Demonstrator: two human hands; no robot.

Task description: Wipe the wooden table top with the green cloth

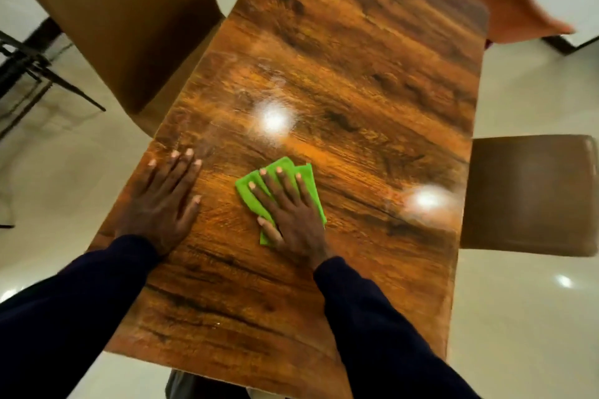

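A glossy wooden table top (pixel 356 58) fills the middle of the head view, with two bright light reflections on it. A folded green cloth (pixel 248 193) lies on its near half. My right hand (pixel 288 210) presses flat on the cloth with straight, spread fingers, and cloth shows around the fingertips and beside the thumb. My left hand (pixel 165 197) rests flat on the bare wood close to the table's left edge, fingers straight, holding nothing. Both arms wear dark sleeves.
A brown chair (pixel 129 19) stands against the table's left side and another brown chair (pixel 531 194) at the right. An orange chair (pixel 515 13) sits at the far right corner. Black metal legs (pixel 29 65) stand on the pale tiled floor at left.
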